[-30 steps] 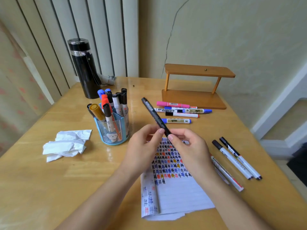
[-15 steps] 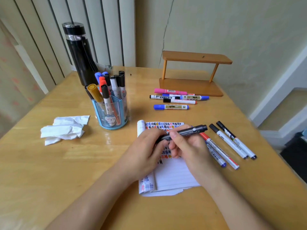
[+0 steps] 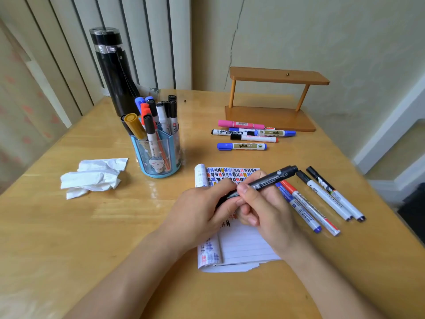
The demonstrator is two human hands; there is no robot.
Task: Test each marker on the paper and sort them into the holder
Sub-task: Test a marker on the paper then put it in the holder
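Both hands on black marker (cap possibly on) over paper.

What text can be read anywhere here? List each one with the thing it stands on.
"PERMANENT MARKER": on the black marker held over the paper by both hands.
Large letters that look like "MG", uncertain: on the rightmost marker.
Labels on the markers near the wooden shelf and in the holder: too small or blurred to read.
The paper bears only repeated coloured test marks.

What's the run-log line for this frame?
phase: testing | left hand: grips black marker tip end | right hand: grips barrel | over paper | holder: part filled | loose markers remain
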